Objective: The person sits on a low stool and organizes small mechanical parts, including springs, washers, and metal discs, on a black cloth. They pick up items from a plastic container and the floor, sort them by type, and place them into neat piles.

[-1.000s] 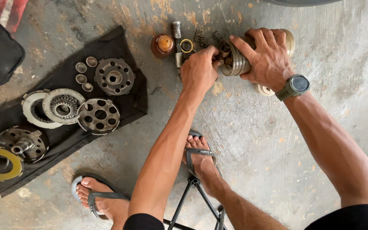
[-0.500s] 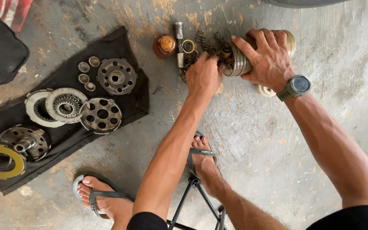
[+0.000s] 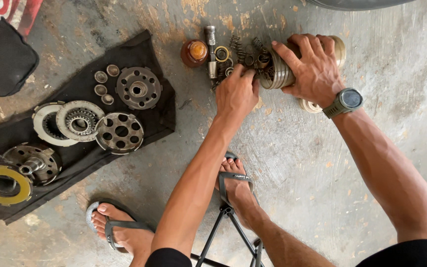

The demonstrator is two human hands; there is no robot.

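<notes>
Head view: the right hand (image 3: 314, 69) wraps firmly around a stack of grey metal clutch plates (image 3: 278, 73) lying on the concrete floor (image 3: 297, 163). Beside the stack, the left hand (image 3: 236, 94), fingers curled, picks among small coil springs (image 3: 237, 47); whether it grips one is unclear. Sorting parts seems underway; next calls for a fingertip pinch.

Bare floor (image 3: 322, 163) lies open at lower right; springs (image 3: 240, 47), a brown cap (image 3: 194, 52) and the parts-laden black cloth (image 3: 82, 148) crowd upper centre and left.
</notes>
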